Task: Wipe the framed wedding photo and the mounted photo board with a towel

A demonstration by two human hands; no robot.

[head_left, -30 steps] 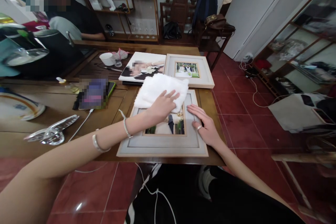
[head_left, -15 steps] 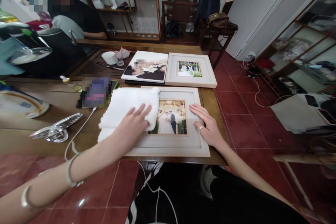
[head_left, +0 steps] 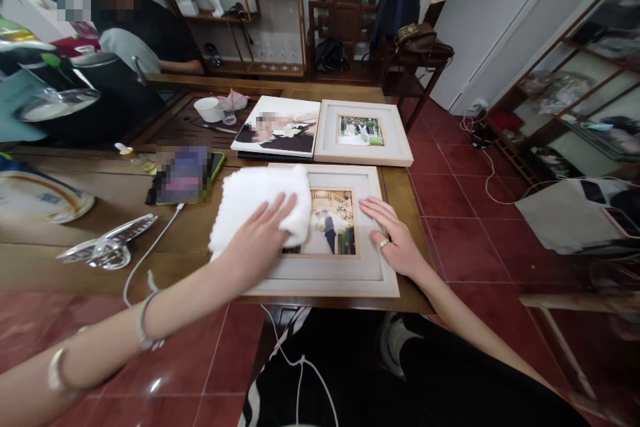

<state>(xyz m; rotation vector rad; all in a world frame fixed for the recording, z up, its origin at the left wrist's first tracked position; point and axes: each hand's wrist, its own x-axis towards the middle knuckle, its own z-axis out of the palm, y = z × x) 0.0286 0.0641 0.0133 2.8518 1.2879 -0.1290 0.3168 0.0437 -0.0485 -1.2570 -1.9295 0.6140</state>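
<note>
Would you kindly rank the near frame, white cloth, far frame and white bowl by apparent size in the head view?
1. Near pale wooden picture frame.
2. White folded cloth and far pale wooden frame: alike; distance makes this unsure.
3. White round bowl.

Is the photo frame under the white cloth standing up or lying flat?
The photo frame lies flat on the table, picture up; left hand and white cloth rest on it.

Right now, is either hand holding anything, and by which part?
Nothing gripped: left hand presses flat on the white cloth; right hand lies flat on the right border of the frame.
</note>
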